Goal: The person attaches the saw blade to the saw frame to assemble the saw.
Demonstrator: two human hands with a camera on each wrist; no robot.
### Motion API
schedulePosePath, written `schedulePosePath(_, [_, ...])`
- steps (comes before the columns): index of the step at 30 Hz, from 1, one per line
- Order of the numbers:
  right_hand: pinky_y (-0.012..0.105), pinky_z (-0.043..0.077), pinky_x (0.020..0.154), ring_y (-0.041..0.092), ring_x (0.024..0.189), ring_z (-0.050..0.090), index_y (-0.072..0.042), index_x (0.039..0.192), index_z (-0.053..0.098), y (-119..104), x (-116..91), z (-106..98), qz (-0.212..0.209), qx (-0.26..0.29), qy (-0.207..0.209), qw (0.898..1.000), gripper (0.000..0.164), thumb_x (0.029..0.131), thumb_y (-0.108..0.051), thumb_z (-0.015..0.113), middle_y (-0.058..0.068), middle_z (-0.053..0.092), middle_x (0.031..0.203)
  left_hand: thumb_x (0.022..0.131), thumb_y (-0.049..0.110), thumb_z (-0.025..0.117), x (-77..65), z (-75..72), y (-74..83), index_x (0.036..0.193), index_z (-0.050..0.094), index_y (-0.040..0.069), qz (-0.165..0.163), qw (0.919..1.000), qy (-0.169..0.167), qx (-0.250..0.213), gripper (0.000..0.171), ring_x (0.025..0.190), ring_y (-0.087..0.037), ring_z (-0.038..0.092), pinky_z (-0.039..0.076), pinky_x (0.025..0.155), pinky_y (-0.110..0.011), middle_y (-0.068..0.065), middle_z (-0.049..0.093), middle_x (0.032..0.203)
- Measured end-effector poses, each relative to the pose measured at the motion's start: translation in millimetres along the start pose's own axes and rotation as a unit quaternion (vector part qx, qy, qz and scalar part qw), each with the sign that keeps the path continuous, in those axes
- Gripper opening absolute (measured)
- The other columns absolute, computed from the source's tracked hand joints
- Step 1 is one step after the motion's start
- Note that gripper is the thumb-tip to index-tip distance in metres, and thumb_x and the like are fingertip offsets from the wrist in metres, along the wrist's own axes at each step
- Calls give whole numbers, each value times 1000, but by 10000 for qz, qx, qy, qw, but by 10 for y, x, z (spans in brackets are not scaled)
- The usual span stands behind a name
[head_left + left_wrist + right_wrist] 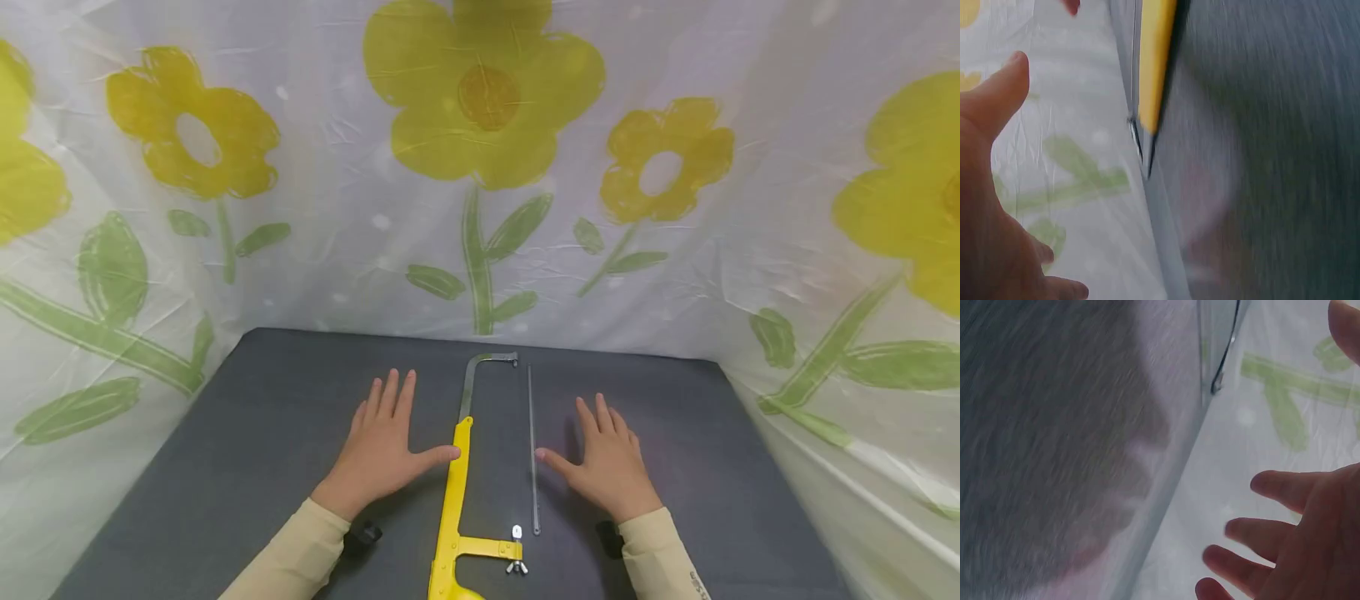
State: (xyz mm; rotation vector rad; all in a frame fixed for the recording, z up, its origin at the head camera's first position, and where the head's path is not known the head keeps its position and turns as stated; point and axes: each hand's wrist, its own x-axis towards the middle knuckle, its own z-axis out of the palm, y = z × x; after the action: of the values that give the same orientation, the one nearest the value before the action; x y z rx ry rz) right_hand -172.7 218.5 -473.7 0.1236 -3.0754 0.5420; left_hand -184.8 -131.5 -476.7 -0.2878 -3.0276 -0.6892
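Observation:
A yellow hacksaw frame (453, 492) with a bent metal front arm (470, 379) lies on the dark table, its handle end cut off at the bottom of the head view. To its right lies a thin grey saw blade (532, 467), separate from the frame. My left hand (378, 458) hovers left of the frame with fingers spread, its thumb overlapping the yellow part in the head view. On the other side my right hand (611, 471) is spread too, thumb tip right beside the blade. Neither hand holds anything. The left wrist view shows the frame (1157, 56) beyond the thumb.
A wing nut (517, 567) sits on the frame's rear bracket (487, 547). The dark grey table (300, 400) ends at a pale curtain (337, 250) printed with yellow flowers, which surrounds it at the back and both sides. Dark wrist straps (363, 535) show by the sleeves.

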Motion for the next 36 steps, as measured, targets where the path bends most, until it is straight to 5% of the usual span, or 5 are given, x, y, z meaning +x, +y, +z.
schedulePosePath(9, [80, 27, 120, 58, 157, 33, -6, 168, 37, -210, 31, 113, -98, 264, -58, 9996, 117, 86, -84, 67, 32, 26, 174, 79, 90, 69, -19, 161, 279, 176, 3, 14, -7, 9992, -230, -322, 140, 167, -50, 12, 27, 125, -76, -20, 2, 182])
schedulePosePath(22, [76, 37, 117, 57, 146, 48, -3, 163, 45, -461, 45, 243, -274, 417, -292, 9983, 107, 88, -72, 77, 32, 47, 162, 86, 77, 76, -14, 251, 559, 175, 12, 12, -294, 9946, -398, -915, 128, 156, -49, 42, 45, 115, -70, -22, 21, 179])
schedulePosePath(36, [58, 58, 96, 37, 113, 68, 5, 149, 60, -564, 55, 283, -123, 551, -28, 9984, 83, 91, -49, 84, 24, 67, 129, 87, 70, 80, -2, 282, 722, 173, 21, 5, -335, 9903, -500, -1256, 123, 139, -44, 59, 54, 108, -63, -27, 39, 167])
